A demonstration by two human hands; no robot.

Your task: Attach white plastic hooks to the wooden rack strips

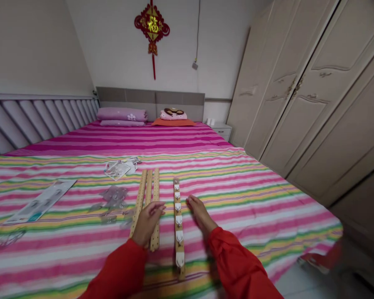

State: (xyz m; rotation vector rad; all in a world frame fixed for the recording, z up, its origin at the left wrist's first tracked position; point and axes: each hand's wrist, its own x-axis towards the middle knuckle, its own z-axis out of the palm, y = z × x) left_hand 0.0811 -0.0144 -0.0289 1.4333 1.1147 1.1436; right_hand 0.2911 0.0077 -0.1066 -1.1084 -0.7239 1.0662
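A narrow wooden strip (182, 272) with several white hooks (179, 236) along it lies lengthwise on the striped bed cover, between my hands. My left hand (148, 220) is over the perforated wooden strips (156, 187) just to its left, fingers slightly curled and apart, with nothing visible in them. To the right of the hooked strip, my right hand (200, 211) hovers low over the cover, fingers loosely bent and empty. It does not touch the strip. Small clear plastic pieces (114, 197) lie left of the perforated strips.
Plastic packets (120, 167) lie behind the clear pieces. A white packaging card (45, 200) and a thin clear item (13, 236) are at the left. Folded bedding (123, 116) sits by the headboard (131, 99). Wardrobes (299, 99) stand at the right, a rail (34, 120) at the left.
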